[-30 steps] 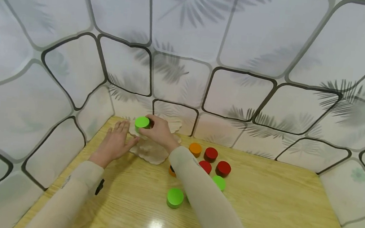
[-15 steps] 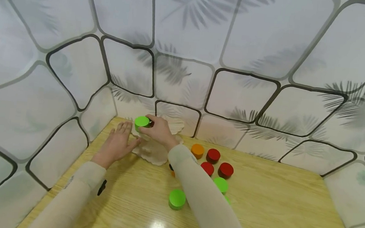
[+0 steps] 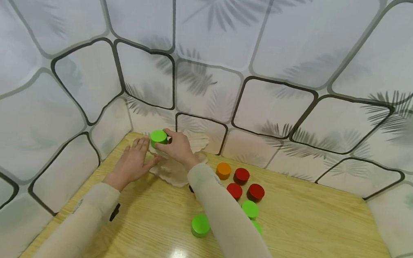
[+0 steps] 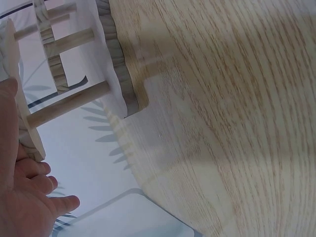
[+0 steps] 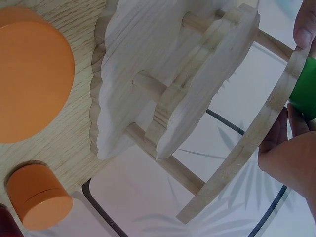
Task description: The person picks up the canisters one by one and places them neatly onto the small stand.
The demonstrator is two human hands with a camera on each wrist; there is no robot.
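Red blocks (image 3: 255, 192) and green blocks (image 3: 250, 209) are scattered nearby, one part-hidden by the right sleeve (image 3: 225, 208). Green cylinder (image 3: 158, 137)'s pinched by the right hand (image 3: 178, 146) atop the wooden stand (image 3: 173, 173), which is touched by the straightish-fingered left hand (image 3: 130, 163).

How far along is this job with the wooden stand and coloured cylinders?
Looks done: the wooden stand is upright on the table, the left hand touching it. In hand: the right hand grips a green cylinder at the top tier. Apparently left: the red cylinders, orange cylinders and other green cylinders on the table.
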